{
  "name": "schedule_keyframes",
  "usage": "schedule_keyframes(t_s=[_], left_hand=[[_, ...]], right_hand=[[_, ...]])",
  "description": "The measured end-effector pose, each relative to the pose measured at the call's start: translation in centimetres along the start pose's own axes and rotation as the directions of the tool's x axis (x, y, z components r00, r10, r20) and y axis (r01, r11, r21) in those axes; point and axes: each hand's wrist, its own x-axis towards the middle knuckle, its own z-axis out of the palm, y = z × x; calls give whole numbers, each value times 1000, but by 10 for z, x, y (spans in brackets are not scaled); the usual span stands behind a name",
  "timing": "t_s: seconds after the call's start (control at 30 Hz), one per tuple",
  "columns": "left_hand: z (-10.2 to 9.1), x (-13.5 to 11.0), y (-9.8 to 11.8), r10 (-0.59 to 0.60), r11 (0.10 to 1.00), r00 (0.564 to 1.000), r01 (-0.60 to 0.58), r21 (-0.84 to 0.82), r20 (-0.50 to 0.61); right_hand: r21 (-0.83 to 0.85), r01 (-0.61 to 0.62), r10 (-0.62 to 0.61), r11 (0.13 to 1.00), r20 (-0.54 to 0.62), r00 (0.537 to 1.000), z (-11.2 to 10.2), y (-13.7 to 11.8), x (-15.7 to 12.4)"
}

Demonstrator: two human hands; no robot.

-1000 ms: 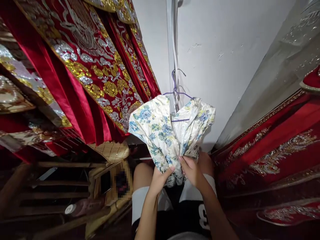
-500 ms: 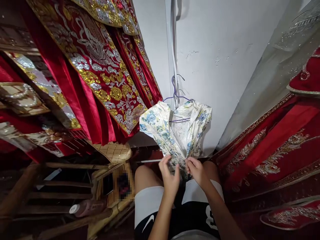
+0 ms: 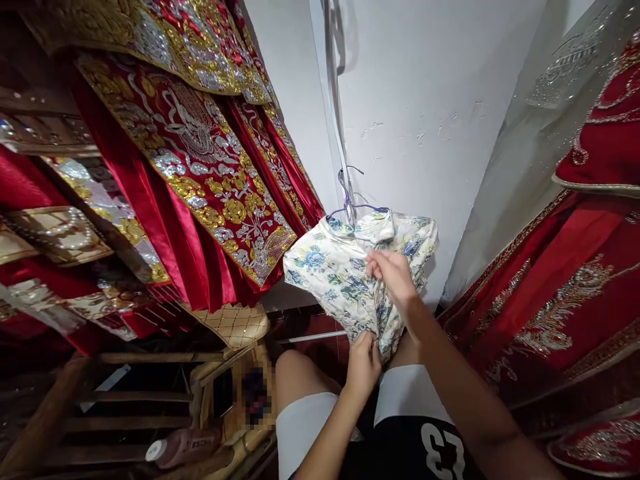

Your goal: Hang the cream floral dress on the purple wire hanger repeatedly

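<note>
With the clock centred on it, the blue-flowered short-sleeved blouse (image 3: 320, 263) hangs on a purple wire hanger (image 3: 367, 206) before the white wall (image 3: 415, 87) at twelve, the right hand (image 3: 393, 273) pinching its front edge below the collar and the left hand (image 3: 364, 363) pinching the lower front at six. The right hand and forearm hide part of the blouse, and a red sequin-embroidered skirt (image 3: 233, 210) crowds its sleeve from ten. A beaded red gown (image 3: 565, 320) hangs at three, while a capped pink bottle (image 3: 187, 448) lies at eight near wooden slats (image 3: 133, 396).
</note>
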Motion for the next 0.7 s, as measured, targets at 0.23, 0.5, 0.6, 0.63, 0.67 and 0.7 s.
schedule_keyframes(t_s=[0.23, 0.5, 0.6, 0.63, 0.67, 0.7], left_hand=[[-56, 63, 0, 43, 977, 978, -84, 195, 204], [-164, 154, 110, 577, 808, 795, -522, 272, -189], [-170, 168, 127, 612, 745, 791, -566, 353, -25], [-171, 170, 129, 621, 734, 783, -567, 375, -33], [-172, 170, 129, 632, 731, 771, -560, 390, -76], [-174, 170, 128, 637, 741, 756, -545, 392, -152]], right_hand=[[-10, 100, -97, 995, 141, 985, 24, -39, 48], [-92, 200, -176, 976, 216, 960, 16, -29, 39], [-104, 248, -218, 963, 238, 946, 14, -25, 40], [-128, 259, -225, 957, 232, 946, 12, -20, 41], [-164, 263, -224, 951, 224, 948, 10, -14, 40], [-197, 253, -212, 947, 209, 955, 8, -6, 38]])
